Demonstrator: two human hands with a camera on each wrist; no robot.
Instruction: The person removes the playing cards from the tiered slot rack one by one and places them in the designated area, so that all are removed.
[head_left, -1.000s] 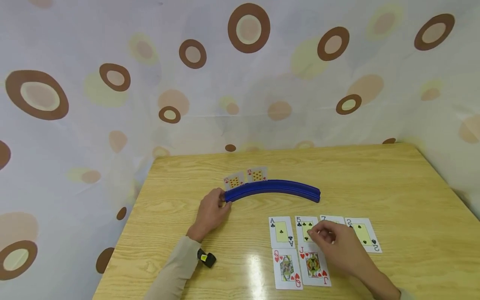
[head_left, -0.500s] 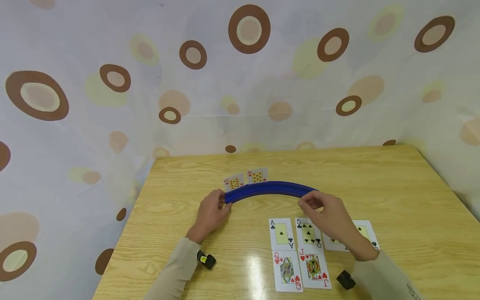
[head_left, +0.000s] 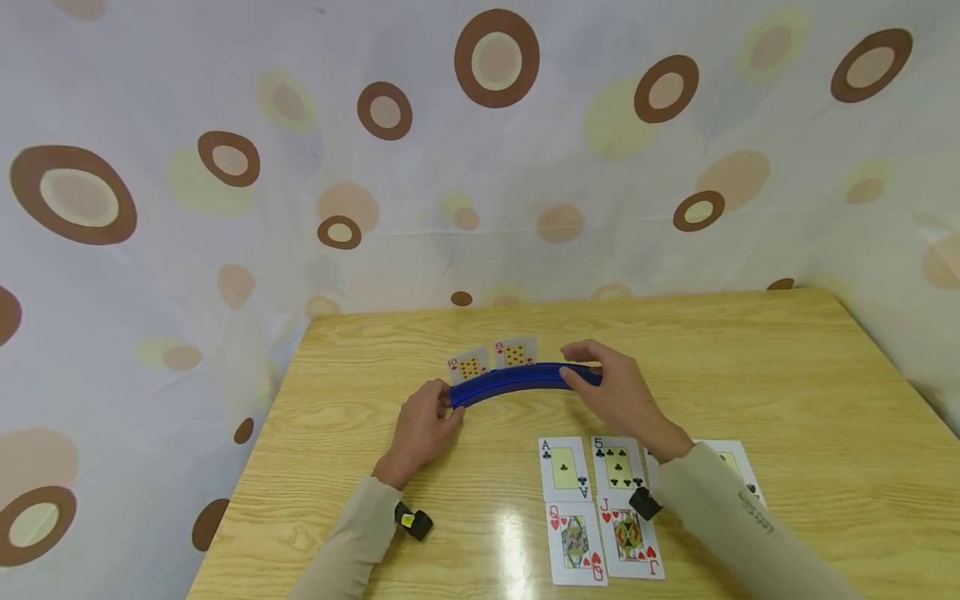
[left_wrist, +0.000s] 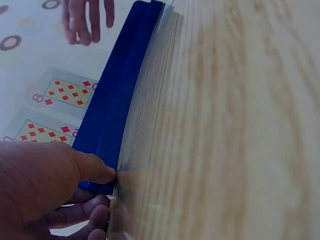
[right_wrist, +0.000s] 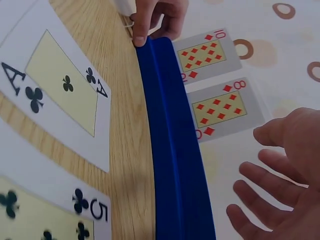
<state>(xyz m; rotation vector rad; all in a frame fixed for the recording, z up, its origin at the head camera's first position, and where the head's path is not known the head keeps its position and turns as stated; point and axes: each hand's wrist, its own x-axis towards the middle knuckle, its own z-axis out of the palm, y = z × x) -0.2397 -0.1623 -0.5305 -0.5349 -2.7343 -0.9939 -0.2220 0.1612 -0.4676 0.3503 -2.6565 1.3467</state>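
A blue curved card holder (head_left: 517,379) (left_wrist: 120,100) (right_wrist: 175,150) stands on the wooden table (head_left: 787,375). Two cards stand in it, the ten of diamonds (head_left: 468,364) (right_wrist: 205,52) and the eight of diamonds (head_left: 514,352) (right_wrist: 220,107). My left hand (head_left: 423,417) (left_wrist: 45,185) pinches the holder's left end, thumb against its front. My right hand (head_left: 611,387) (right_wrist: 285,185) hovers over the holder's right half, fingers spread and holding nothing. It hides the holder's right end in the head view.
Face up in front of the holder lie the ace of clubs (head_left: 563,465), five of clubs (head_left: 617,462), queen of hearts (head_left: 574,542) and jack of hearts (head_left: 628,537). My right sleeve covers more cards (head_left: 731,462). A spotted curtain hangs behind the table.
My right hand left the cards on the table, rose to the holder's right end, then slid left over it. The left hand and the holder stayed put.
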